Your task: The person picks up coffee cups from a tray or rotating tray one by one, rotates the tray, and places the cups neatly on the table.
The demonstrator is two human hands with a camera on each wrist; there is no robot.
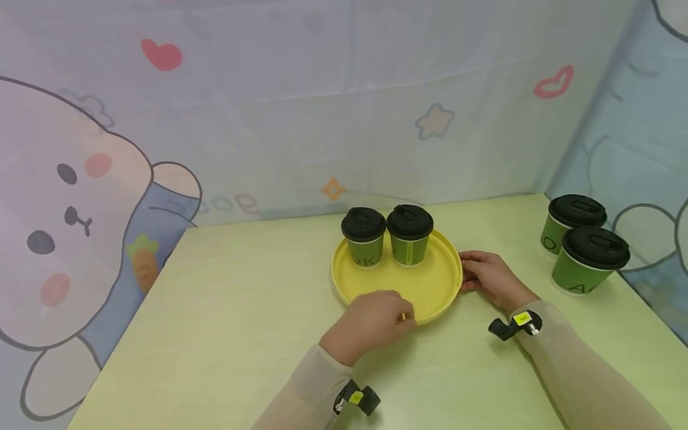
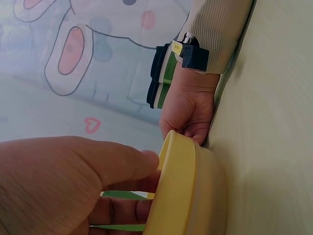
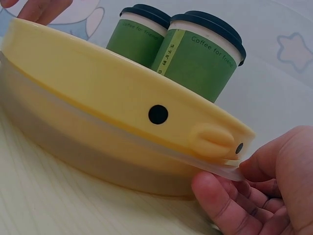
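A round yellow tray (image 1: 430, 292) with a duck face on its side and a pale, see-through lower edge stands on the table. Two green paper cups with black lids, a left cup (image 1: 365, 251) and a right cup (image 1: 409, 251), are upright toward its far side. My left hand (image 1: 371, 322) holds the near rim, its fingers reaching over the wall (image 2: 178, 181); their tips are partly hidden. At the tray's right side, my right hand (image 1: 491, 278) pinches the lower edge between thumb and fingers (image 3: 215, 196), close to the duck's beak (image 3: 211, 141).
Two more lidded green cups stand upright at the table's right, a rear cup (image 1: 553, 236) and a larger-looking front cup (image 1: 580, 275). A printed cloth (image 1: 269, 119) hangs behind the pale table (image 1: 231, 334) and along its sides.
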